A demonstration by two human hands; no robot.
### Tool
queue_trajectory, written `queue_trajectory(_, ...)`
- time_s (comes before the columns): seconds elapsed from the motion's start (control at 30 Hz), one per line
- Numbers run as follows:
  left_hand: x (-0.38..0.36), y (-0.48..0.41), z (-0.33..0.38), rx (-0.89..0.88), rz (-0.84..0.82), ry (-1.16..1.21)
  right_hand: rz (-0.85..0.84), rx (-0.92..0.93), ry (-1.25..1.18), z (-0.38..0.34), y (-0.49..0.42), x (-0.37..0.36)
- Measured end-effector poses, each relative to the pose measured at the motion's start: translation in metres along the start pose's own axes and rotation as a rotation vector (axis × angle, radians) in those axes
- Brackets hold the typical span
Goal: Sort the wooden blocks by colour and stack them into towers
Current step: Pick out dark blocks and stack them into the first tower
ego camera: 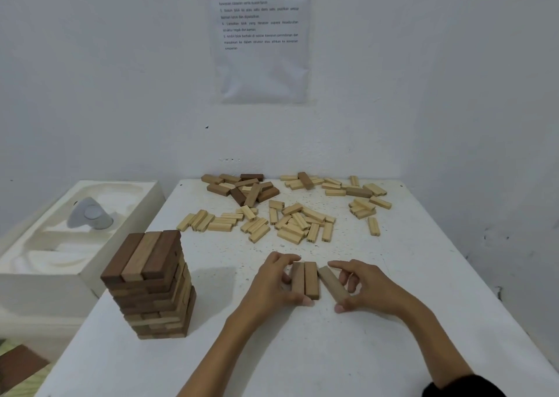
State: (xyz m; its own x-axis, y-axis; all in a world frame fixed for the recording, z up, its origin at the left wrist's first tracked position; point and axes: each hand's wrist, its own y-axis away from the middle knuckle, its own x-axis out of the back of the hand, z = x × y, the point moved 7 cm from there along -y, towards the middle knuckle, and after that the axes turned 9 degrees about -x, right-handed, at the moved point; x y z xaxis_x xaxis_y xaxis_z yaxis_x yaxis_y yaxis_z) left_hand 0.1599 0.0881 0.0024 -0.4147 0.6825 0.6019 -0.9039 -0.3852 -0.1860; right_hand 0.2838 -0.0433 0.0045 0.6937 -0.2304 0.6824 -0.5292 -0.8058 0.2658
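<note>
One brown tower (148,284) stands finished-looking at the left of the surface (272,351), and I judge I am only beginning the next one. My left hand (272,278) has its fingers curled round two brown blocks (305,278) lying side by side, forefinger at the far end and thumb at the near end. My right hand (366,287) pinches a third brown block (332,283), angled just beside them, not yet squared up. Most of the work is left: loose brown blocks (242,186) heaped at the back, and many pale blocks (290,221) scattered, none stacked.
</note>
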Motion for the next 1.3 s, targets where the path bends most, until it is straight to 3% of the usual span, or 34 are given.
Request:
queue_trajectory(0.13,0.003,-0.003,-0.002,0.012,0.028,0.012,0.088,0.001,0.021,-0.01,-0.005,-0.005)
queue_trajectory(0.3,0.002,-0.007,-0.004,0.014,-0.02,-0.009,-0.01,0.024,-0.033,-0.006,-0.004,-0.006)
queue_trajectory(0.6,-0.007,-0.016,0.002,0.001,-0.224,-0.186,-0.038,0.043,-0.068,-0.004,-0.014,-0.003)
queue_trajectory(1.03,0.0,-0.015,-0.003,0.029,-0.249,-0.128,-0.061,0.085,0.064,-0.017,-0.021,-0.008)
queue_trajectory(1.17,0.001,-0.013,-0.002,0.12,-0.179,-0.07,-0.178,0.023,-0.337,0.002,-0.02,0.003)
queue_trajectory(1.3,-0.004,-0.005,0.003,0.232,0.011,-0.108,0.118,-0.003,-0.665,0.027,-0.018,0.03)
